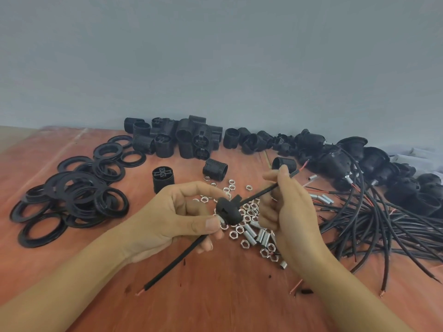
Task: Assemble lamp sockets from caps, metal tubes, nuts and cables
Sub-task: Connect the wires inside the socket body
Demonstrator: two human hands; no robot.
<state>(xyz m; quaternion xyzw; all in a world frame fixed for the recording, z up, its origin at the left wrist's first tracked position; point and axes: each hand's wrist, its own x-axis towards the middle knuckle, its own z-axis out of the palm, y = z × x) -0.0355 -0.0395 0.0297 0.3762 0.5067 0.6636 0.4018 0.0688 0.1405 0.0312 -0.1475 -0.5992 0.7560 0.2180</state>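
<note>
Black cable (260, 194) runs through the cap (228, 211), held above the desk (215, 295); left hand (178, 215) pinches cap and tube steady, while right hand (285, 207) grips the cable's upper end, likely to draw it through.

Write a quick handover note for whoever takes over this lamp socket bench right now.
Left hand: grips the black cap, metal tube at its base.
Right hand: pinches the cable threaded through that cap.
Table: loose nuts and tubes under the hands, spare cables right, threaded bodies at the back, rings left.
Done: cable through cap; cabled sockets piled far right.
Left to do: nut on this cap not visible, so check it; many loose parts remain.
</note>
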